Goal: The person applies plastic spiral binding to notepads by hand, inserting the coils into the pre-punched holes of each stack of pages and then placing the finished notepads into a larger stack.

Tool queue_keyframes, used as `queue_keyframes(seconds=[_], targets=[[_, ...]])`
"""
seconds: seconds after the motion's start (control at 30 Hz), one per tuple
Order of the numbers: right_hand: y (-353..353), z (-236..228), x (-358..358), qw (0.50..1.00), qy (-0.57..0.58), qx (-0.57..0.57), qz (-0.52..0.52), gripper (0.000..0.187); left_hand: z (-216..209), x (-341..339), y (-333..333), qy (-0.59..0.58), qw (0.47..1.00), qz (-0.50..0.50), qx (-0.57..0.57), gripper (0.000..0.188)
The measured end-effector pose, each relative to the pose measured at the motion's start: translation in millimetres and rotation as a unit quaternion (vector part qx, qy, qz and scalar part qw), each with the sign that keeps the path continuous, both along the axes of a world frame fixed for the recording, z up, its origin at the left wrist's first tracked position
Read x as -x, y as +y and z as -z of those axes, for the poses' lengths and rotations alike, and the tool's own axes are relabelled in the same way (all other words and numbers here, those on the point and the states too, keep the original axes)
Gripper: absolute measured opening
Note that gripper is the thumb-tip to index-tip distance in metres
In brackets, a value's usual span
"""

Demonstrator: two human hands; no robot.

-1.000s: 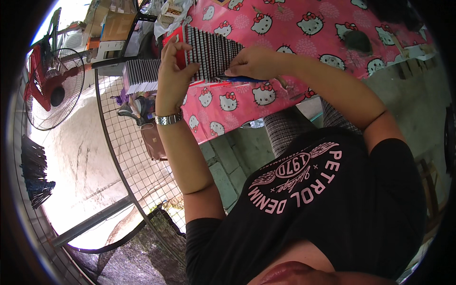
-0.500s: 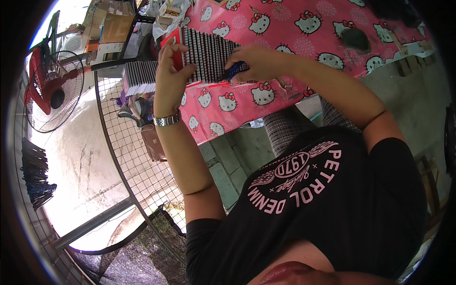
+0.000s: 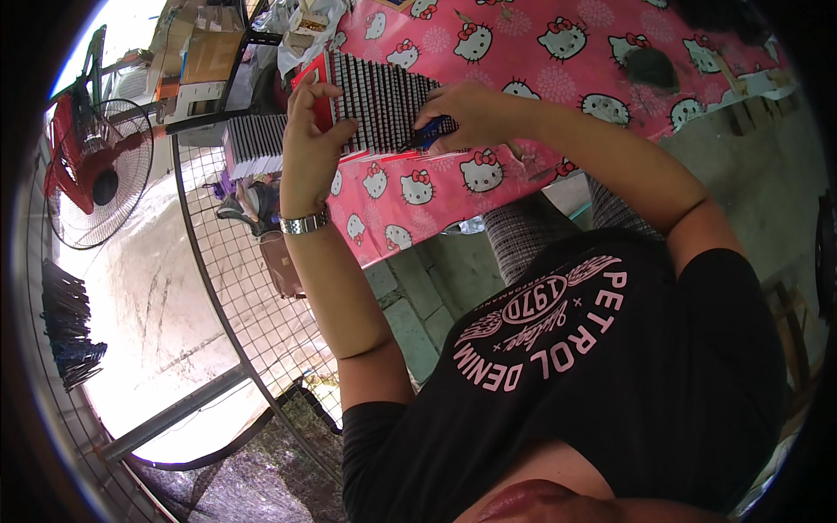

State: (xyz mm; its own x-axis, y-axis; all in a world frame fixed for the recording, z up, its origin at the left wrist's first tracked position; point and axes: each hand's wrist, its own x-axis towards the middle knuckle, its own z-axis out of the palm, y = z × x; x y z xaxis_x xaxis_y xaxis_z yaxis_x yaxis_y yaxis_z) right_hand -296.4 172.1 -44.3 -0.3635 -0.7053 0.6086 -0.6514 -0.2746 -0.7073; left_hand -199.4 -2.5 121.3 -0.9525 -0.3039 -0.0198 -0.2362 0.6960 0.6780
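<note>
A row of spiral-bound notebooks point(image 3: 379, 100) with black coil bindings and red covers stands on the pink table, coils facing up. My left hand point(image 3: 312, 122), a metal watch on its wrist, rests against the red cover at the row's left end, thumb and fingers spread apart. At the right end, my right hand point(image 3: 462, 113) is closed around small blue-handled pliers point(image 3: 433, 131). Their dark tip meets the coil ends near the row's front edge. The fingers partly cover the handles.
More coil-bound notebooks point(image 3: 255, 144) are stacked left of my left wrist. A pink cartoon-patterned cloth point(image 3: 418, 187) covers the table. A dark green round object point(image 3: 651, 70) lies at the right. A red fan point(image 3: 100, 179) and wire mesh point(image 3: 235, 253) stand at the left.
Almost nothing differs. My left hand has shifted very slightly left, and the pliers' handles show a little more in my right hand.
</note>
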Motion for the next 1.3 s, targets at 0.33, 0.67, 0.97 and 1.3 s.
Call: queue_keyframes(seconds=[0.33,0.67,0.97,1.3], targets=[[2.0,-4.0,1.1,0.998,-0.008,-0.064,-0.014,0.026,-1.7,0.3,5.3,-0.004,0.999,-0.011,0.041,0.042],[10.3,-50.0,5.8,0.893,-0.169,-0.382,-0.168,0.036,1.8,-6.1,-1.7,-0.013,0.999,-0.034,-0.004,0.044],[6.1,1.9,9.4,0.992,-0.031,-0.112,-0.041,0.037,-2.2,-1.7,7.1,-0.016,0.999,-0.049,-0.005,0.044],[5.8,-6.6,8.2,0.982,-0.058,-0.166,-0.061,0.029,-0.2,-2.2,3.2,-0.014,0.999,-0.042,0.02,0.044]])
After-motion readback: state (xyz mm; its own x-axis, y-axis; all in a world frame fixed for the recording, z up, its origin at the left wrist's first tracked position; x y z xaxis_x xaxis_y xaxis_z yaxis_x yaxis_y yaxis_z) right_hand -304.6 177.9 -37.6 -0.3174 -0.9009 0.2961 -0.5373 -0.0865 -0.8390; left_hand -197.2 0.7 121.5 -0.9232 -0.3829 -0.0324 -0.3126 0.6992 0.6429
